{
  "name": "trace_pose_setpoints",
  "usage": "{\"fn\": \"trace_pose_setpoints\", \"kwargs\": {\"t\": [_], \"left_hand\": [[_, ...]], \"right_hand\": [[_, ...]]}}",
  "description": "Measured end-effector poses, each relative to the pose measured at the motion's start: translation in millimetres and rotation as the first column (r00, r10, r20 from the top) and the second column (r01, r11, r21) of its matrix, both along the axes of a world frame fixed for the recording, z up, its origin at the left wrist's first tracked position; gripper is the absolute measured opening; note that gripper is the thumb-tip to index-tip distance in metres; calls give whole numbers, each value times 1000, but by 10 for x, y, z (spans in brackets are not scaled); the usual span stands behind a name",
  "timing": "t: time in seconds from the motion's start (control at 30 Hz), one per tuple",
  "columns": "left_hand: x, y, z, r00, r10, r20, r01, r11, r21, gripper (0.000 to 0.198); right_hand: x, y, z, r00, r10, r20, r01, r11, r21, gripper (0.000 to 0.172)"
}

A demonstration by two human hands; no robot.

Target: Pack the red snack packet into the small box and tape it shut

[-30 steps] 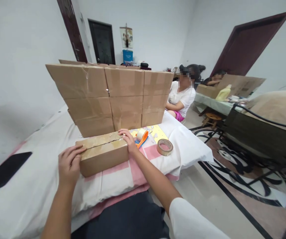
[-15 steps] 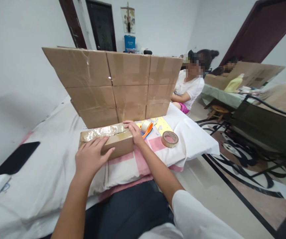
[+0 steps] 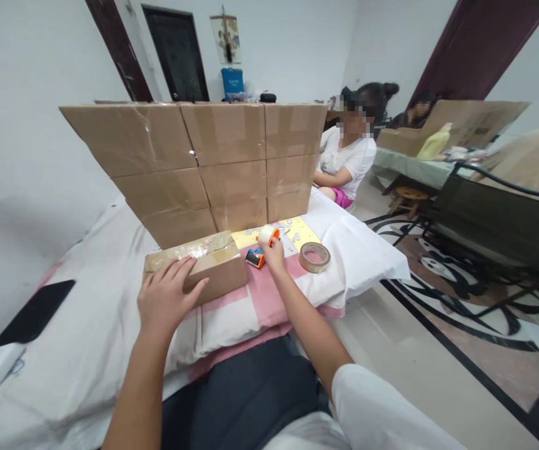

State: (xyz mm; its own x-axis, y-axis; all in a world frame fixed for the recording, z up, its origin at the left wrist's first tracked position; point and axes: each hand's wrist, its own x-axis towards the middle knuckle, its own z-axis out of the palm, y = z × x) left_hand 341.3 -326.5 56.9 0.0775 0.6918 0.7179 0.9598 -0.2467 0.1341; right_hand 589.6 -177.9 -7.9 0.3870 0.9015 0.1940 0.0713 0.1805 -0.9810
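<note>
A small taped cardboard box lies on the cloth-covered table in front of me. My left hand rests flat on the box's near top edge, fingers spread. My right hand has closed round the orange tape dispenser just right of the box. A loose roll of brown tape lies further right on the cloth.
A wall of stacked cardboard boxes stands behind the small box. A seated person in a white shirt is at the far right of the table. A black phone lies at left. A dark cot stands to the right.
My right hand left the box's right end and took hold of the tape dispenser. My left hand moved from the box's left end onto its top.
</note>
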Motion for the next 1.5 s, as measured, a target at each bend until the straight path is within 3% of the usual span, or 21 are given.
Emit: {"fn": "trace_pose_setpoints", "kwargs": {"t": [0.17, 0.33, 0.53, 0.63, 0.77, 0.87, 0.97, 1.13, 1.33, 1.5], "left_hand": [[29, -38, 11, 1000, 10, 14, -9, 1000, -22, 48], [18, -32, 0, 1000, 26, -6, -26, 999, -24, 48], [88, -111, 14, 999, 23, -27, -20, 996, 88, 37], [321, -206, -9, 997, -79, 27, 74, 987, 146, 24], [814, -225, -49, 971, -231, 65, 225, 970, 94, 24], [1110, -124, -51, 967, -253, 32, 251, 967, 43, 28], [1240, -10, -37, 975, -220, 3, 220, 975, -42, 34], [1214, 88, -9, 971, -235, -45, 231, 970, -70, 33], [1108, 149, 34, 950, -296, -100, 296, 955, -12, 26], [1075, 167, 78, 923, -353, -151, 350, 936, -49, 26]], "right_hand": [[43, -112, 80, 1000, -23, -3, 23, 996, 89, 16], [128, -235, 205, 992, -106, -66, 116, 976, 182, 28], [75, -306, 310, 973, 96, -208, -22, 943, 333, 35], [48, -346, 352, 961, 184, -208, -109, 938, 328, 38], [36, -375, 373, 945, 254, -206, -173, 923, 344, 34], [33, -371, 367, 943, 258, -210, -177, 923, 342, 30], [34, -364, 362, 923, 299, -243, -203, 913, 354, 28], [38, -383, 383, 883, 361, -299, -252, 904, 346, 27], [35, -421, 423, 891, 365, -271, -296, 918, 265, 29], [32, -428, 421, 888, 390, -244, -334, 911, 242, 33]]}}
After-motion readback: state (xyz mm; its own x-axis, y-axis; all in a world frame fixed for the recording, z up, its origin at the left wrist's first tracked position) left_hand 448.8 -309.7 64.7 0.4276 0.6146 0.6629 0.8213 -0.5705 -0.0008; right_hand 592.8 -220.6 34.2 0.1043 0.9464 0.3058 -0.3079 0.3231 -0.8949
